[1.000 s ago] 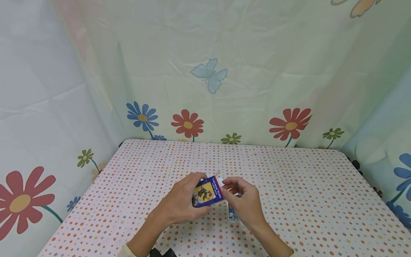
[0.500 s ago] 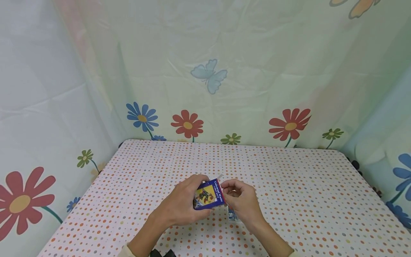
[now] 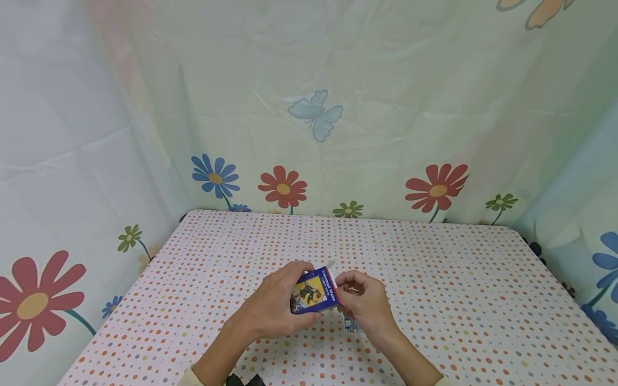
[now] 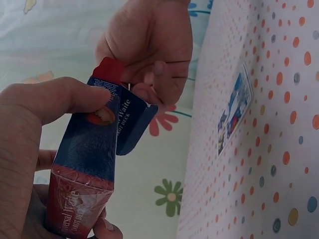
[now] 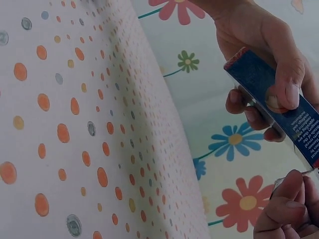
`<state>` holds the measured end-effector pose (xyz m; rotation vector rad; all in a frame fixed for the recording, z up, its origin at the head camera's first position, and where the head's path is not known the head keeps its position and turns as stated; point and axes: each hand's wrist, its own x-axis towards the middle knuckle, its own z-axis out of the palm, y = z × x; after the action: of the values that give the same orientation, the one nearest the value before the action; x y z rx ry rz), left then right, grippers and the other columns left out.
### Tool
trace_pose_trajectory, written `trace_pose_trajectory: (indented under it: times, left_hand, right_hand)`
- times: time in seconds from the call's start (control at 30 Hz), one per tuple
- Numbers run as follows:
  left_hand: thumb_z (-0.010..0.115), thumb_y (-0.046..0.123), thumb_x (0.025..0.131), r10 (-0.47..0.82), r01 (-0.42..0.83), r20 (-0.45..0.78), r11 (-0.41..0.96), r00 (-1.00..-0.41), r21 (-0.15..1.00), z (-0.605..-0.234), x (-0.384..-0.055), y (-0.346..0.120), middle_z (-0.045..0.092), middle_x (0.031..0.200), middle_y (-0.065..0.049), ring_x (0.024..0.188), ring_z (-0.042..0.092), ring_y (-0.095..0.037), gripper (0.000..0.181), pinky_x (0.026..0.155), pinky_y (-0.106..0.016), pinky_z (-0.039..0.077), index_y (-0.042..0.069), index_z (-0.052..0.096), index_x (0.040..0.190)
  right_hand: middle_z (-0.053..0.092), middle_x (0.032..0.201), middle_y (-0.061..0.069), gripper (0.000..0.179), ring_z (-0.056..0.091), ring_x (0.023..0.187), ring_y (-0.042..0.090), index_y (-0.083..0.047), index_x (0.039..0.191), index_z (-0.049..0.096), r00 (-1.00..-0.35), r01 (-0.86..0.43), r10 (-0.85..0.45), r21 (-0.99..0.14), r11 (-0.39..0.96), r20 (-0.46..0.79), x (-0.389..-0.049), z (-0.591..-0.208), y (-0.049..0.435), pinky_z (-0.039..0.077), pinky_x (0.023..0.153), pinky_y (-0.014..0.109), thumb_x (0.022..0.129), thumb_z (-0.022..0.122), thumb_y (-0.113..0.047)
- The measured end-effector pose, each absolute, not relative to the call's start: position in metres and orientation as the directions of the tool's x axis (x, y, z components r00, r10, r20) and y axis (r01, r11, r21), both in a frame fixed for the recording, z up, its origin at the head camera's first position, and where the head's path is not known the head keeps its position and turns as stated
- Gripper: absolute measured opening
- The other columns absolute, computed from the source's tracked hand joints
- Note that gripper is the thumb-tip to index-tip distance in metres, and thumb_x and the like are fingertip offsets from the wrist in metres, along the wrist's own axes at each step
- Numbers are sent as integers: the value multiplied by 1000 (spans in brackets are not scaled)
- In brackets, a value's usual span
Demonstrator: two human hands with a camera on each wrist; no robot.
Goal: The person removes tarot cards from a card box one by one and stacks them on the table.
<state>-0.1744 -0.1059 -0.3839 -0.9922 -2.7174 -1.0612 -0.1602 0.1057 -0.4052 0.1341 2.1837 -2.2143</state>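
My left hand (image 3: pixel 272 305) grips a blue and red tarot card box (image 3: pixel 311 292) above the table, its yellow picture facing up in the head view. The box's end points right and stands open: the left wrist view shows a blue lid flap (image 4: pixel 134 122) folded out and a red side tab (image 4: pixel 109 69) sticking up. Clear wrap (image 4: pixel 92 191) covers the far end. My right hand (image 3: pixel 369 303) has curled fingers, thumb and forefinger pinching at that open end. A picture card (image 3: pixel 354 325) lies on the table below, partly hidden by the right hand.
A white tablecloth (image 3: pixel 434 289) with coloured dots covers the table. Flower-printed curtains (image 3: pixel 367 134) rise behind it and at both sides. A small black object (image 3: pixel 245 380) shows at the bottom edge, beside the left forearm.
My right fingers have shifted slightly down and closer against the box's open end. The white flap piece seen there a second ago is now mostly covered. My left hand keeps its grip.
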Motion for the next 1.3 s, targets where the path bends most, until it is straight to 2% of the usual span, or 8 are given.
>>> trace_pose_trajectory:
  times: [0.1, 0.3, 0.67, 0.97, 1.13, 1.3]
  left_hand:
    - [82, 39, 79, 541, 585, 276, 561, -795, 586, -384, -174, -106, 58, 124, 5, 92, 56, -7, 71, 77, -23, 53, 18, 48, 138]
    - [82, 39, 79, 535, 581, 274, 572, -799, 578, -382, -174, -107, 58, 121, 7, 91, 56, -7, 71, 77, -23, 53, 19, 48, 138]
    - [82, 40, 79, 533, 574, 268, 568, -802, 589, -380, -174, -107, 59, 121, 7, 92, 56, -7, 73, 78, -24, 53, 17, 48, 140]
    - [80, 39, 79, 518, 567, 273, 578, -810, 587, -378, -174, -108, 58, 125, 6, 93, 56, -8, 75, 79, -24, 53, 16, 48, 142]
    - [81, 40, 79, 504, 564, 283, 590, -816, 578, -378, -174, -109, 58, 125, 6, 92, 56, -7, 76, 78, -25, 53, 16, 47, 143]
    - [81, 40, 78, 491, 557, 286, 594, -822, 580, -379, -175, -109, 58, 124, 7, 92, 56, -7, 75, 78, -25, 52, 17, 48, 142]
  right_hand:
    - [61, 82, 10, 5, 57, 62, 18, 1, 90, 62, -996, 76, 44, -997, -32, -77, -160, -406, 106, 41, 50, 22, 90, 66, 4]
    - [62, 75, 9, 10, 54, 58, 17, 4, 85, 61, -997, 69, 23, -996, -65, -71, -160, -407, 108, 41, 50, 22, 93, 66, 3]
    - [59, 74, 9, 5, 51, 55, 14, 5, 88, 59, -995, 71, -87, -984, -163, -57, -162, -411, 114, 39, 48, 20, 90, 62, 1]
    - [63, 71, 5, 15, 56, 54, 12, -1, 86, 62, -972, 135, -219, -965, -225, -85, -163, -407, 123, 42, 48, 19, 94, 67, -12]
    - [65, 68, 4, 9, 59, 52, 11, -1, 90, 62, -971, 120, -231, -962, -246, -62, -164, -407, 126, 46, 47, 18, 94, 65, -9]
    - [65, 68, 5, 7, 59, 52, 11, 1, 94, 60, -979, 108, -195, -959, -261, -58, -166, -406, 130, 44, 46, 18, 95, 61, -6]
